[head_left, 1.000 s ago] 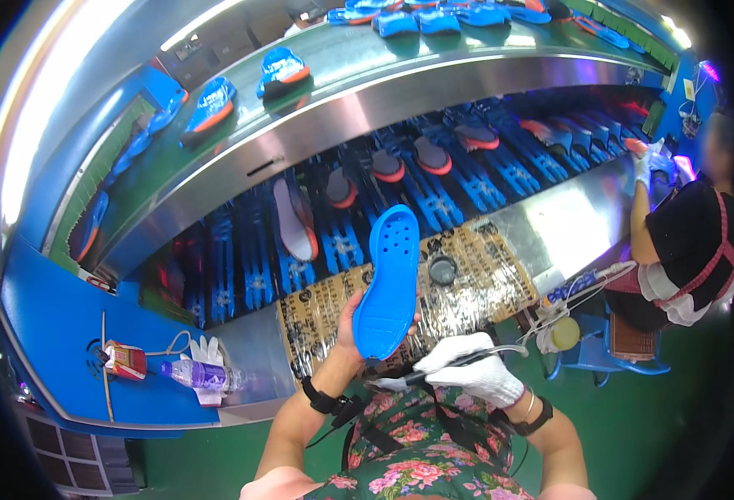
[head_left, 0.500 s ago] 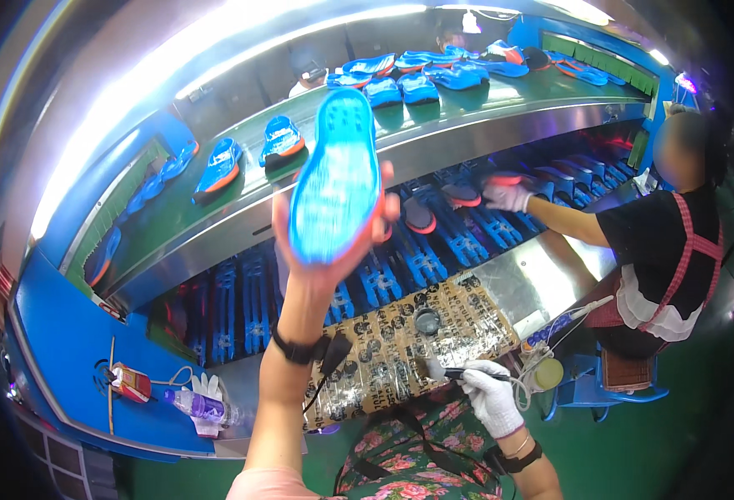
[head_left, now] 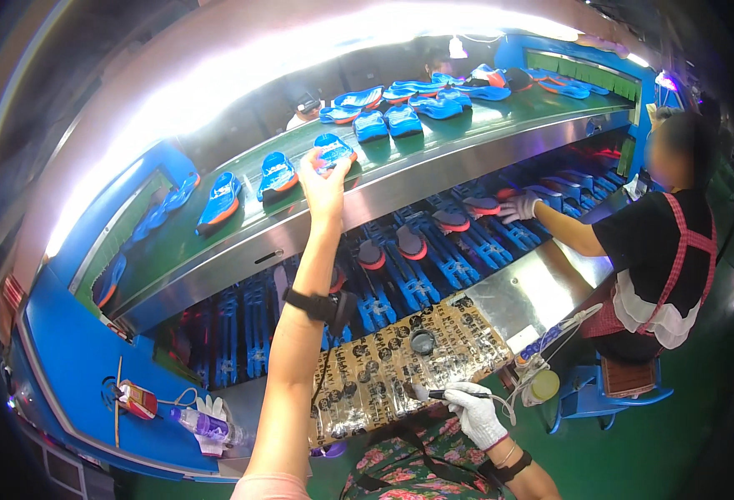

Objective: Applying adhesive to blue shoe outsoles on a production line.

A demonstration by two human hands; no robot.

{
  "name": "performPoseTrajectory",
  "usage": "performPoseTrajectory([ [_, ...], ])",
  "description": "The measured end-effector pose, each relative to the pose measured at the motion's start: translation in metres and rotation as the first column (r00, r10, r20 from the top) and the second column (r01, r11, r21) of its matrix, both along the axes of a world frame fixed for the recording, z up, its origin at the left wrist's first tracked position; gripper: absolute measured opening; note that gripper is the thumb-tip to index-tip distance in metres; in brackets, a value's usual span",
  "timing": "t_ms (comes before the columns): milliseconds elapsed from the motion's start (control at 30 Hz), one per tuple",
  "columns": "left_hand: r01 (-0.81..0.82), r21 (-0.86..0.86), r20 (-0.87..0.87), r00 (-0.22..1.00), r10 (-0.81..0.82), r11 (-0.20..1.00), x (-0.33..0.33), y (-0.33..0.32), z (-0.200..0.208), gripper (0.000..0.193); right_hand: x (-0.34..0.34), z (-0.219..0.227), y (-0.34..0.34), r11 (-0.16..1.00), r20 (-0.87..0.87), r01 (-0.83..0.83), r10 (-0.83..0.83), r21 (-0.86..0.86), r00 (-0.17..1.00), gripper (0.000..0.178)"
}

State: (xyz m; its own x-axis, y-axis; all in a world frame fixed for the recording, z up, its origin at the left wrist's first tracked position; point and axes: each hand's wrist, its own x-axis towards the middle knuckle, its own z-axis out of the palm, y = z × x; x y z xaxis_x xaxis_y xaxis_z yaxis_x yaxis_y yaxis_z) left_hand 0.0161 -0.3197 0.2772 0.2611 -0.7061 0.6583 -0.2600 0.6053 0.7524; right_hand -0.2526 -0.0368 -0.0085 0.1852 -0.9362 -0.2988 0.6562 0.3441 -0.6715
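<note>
Bare green belt (head_left: pixel 485 119) gives your left hand (head_left: pixel 325 177) passage along the near edge rightward; a blue sole (head_left: pixel 277 175) obstructs leftward. Ahead of your right hand (head_left: pixel 472 410), a dark cup (head_left: pixel 423 342) stands in the way.

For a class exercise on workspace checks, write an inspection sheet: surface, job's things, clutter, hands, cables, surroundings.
Surface: taped brown sheet on the metal bench.
Job's things: blue sole on the upper green surface; brush; dark round dish on the sheet.
Clutter: purple-labelled bottle, white glove, red box.
Hands: bare left hand at the sole, grip unclear; gloved right hand holds the brush.
Cables: white cable near the bench's right end.
Surroundings: co-worker and blue stool at right.
</note>
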Motion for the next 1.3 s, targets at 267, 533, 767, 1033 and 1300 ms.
performPoseTrajectory([
  [267,-0.594,-0.096,0.431,0.699,0.571,0.799,0.02,-0.036,0.026,0.116,0.009,0.008,0.005,0.998,0.014,-0.029,0.03,-0.062,0.999,0.019],
  [533,-0.666,-0.112,0.507,0.6,0.619,0.737,0.014,-0.022,0.03,0.116,-0.005,0.0,0.009,0.999,0.019,0.029,-0.029,-0.022,0.999,0.018],
  [767,-0.611,-0.019,0.589,0.633,0.502,0.792,0.025,-0.045,0.024,0.117,0.005,0.005,0.009,0.999,0.019,0.026,-0.025,-0.032,1.0,0.016],
  [1033,-0.526,-0.502,0.574,0.391,0.72,0.686,-0.002,-0.01,0.013,0.08,0.011,0.013,0.018,0.996,-0.012,0.045,-0.046,-0.082,0.999,0.018],
  [1300,-0.146,-0.588,0.762,0.229,0.606,0.795,-0.002,-0.006,-0.009,0.056,0.01,0.024,0.018,0.992,0.017,0.064,-0.063,-0.104,0.998,0.018],
])
